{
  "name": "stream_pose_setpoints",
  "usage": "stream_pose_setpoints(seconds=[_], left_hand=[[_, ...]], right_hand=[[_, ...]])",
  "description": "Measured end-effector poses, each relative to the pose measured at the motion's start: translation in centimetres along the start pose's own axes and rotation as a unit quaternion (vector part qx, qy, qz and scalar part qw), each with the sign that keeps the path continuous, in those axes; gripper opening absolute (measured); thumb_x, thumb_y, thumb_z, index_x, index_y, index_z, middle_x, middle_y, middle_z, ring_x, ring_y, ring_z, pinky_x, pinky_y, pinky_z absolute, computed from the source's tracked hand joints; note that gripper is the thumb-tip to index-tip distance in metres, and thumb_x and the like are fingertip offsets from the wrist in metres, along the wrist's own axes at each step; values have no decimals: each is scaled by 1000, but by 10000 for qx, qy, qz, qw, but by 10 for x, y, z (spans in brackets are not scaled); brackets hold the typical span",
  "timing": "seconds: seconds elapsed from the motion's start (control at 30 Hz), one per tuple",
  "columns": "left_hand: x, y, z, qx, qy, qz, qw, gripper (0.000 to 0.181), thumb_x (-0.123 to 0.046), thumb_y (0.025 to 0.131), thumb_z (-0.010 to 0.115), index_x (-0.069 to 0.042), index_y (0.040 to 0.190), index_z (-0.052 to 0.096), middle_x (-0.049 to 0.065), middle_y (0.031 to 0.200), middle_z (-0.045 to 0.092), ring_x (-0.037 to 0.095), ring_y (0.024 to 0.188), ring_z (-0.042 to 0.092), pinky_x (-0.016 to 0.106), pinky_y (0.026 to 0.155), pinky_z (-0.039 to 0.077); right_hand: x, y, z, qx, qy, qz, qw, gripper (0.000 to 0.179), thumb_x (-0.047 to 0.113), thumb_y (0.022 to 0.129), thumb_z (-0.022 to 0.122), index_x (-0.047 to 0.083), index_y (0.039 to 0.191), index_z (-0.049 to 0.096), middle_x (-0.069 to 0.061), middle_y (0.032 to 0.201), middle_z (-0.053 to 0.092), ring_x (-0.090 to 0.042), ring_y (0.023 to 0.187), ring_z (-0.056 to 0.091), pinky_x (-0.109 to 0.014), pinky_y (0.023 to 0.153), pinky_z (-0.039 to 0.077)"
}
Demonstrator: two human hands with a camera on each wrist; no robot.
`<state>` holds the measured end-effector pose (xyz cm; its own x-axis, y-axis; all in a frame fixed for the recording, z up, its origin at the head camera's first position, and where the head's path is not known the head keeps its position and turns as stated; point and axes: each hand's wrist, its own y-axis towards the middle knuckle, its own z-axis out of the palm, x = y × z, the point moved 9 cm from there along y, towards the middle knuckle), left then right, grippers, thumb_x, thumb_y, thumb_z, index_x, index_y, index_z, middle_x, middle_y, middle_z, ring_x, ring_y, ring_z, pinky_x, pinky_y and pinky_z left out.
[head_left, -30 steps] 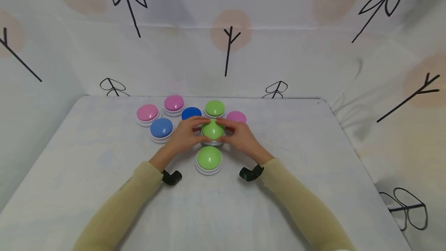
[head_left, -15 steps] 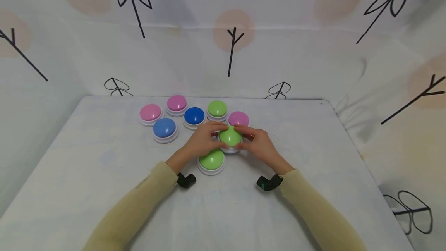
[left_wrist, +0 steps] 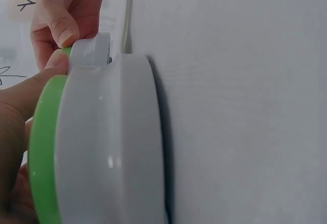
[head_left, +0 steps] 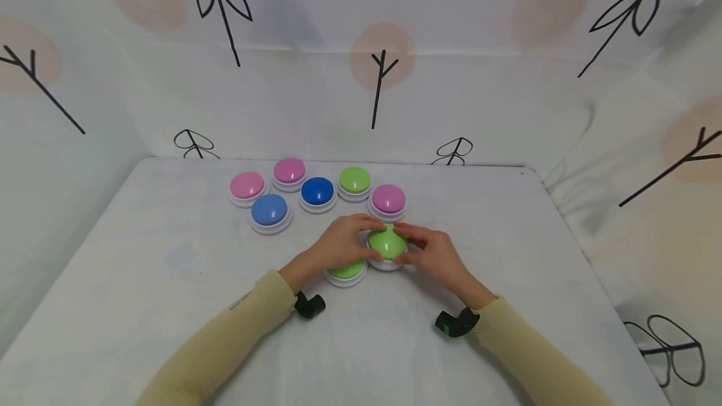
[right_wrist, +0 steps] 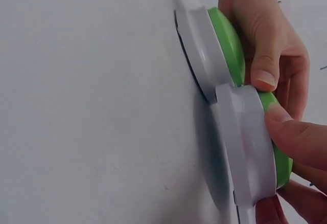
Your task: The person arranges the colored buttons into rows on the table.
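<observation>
Can see only the front of the near button, mostly covered by the left hand, and cropped in the left wrist view. Can't tell about contact between it and the held button. Pinches the latter from both sides with left hand and right hand, thumbs to the near edge, fingers to the far. Sits before the pink button, over a shadow on the table. Has a glossy green dome on a smooth, round white base.
</observation>
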<state>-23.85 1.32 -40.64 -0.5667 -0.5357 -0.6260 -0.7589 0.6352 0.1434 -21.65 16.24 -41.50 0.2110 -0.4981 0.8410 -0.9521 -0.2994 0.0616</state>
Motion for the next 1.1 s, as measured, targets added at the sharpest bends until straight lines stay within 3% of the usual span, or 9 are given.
stream_pose_setpoints(seconds=[0.47,0.63,0.77,0.93,1.1], left_hand=[[-11,-6,12,585,-102,229,9980,50,-30,84,82,-17,130,68,-4,133,63,15,125,56,33,104,45],[-13,-9,13,625,26,173,9979,49,-31,84,82,-18,130,68,-5,132,64,14,123,57,33,103,46],[-14,-9,13,674,10,307,9973,51,-29,84,82,-18,131,67,-5,132,64,14,123,57,32,103,45],[-8,-10,10,691,-128,431,9966,52,-26,83,83,-18,132,66,-6,132,64,11,124,56,30,104,44],[2,-13,5,686,-202,367,9968,52,-28,83,83,-19,131,67,-7,130,65,12,123,57,33,104,45]], right_hand=[[-6,-21,-4,64,-70,-204,9997,57,4,74,87,2,127,67,-11,135,61,-31,124,58,-34,99,48],[-3,-27,-1,5,133,-384,9992,57,3,72,88,-1,125,67,-14,134,62,-32,123,58,-34,98,49],[0,-29,0,-182,214,-465,9985,56,3,70,89,-3,122,68,-16,131,63,-33,119,61,-35,95,51],[4,-28,5,-335,172,-482,9981,55,4,70,89,-3,120,69,-17,129,64,-32,115,64,-35,93,52],[10,-26,12,-383,45,-524,9979,55,4,69,90,-2,120,70,-14,128,65,-30,114,64,-34,92,53]])
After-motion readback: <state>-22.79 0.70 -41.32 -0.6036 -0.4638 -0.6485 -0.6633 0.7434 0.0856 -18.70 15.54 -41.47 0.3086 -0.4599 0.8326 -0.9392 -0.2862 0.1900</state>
